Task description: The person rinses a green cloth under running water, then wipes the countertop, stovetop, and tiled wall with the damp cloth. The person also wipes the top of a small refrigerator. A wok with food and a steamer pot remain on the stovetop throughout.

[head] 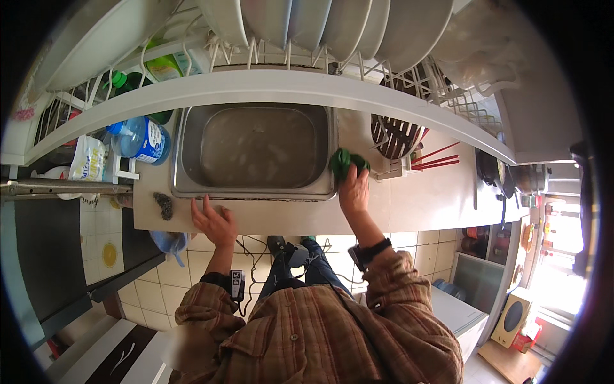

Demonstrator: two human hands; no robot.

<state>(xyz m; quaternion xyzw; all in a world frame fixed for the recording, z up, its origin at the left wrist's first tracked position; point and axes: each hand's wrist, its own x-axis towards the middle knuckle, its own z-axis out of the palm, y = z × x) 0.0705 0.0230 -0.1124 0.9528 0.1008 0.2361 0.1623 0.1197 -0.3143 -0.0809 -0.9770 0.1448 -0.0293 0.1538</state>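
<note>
My right hand grips a bunched green cloth on the countertop, just beside the right rim of the sink. The stainless steel sink holds cloudy water with pale patches of light on it. With fingers apart and nothing in it, my left hand rests at the counter's front edge, its fingertips close to the sink's front rim. To its left lies a dark steel wool scourer.
A white dish rack with upright plates spans above the sink. A blue pump bottle stands left; red chopsticks jut from a holder at right. A light blue bag hangs below the counter. Cables run across the floor.
</note>
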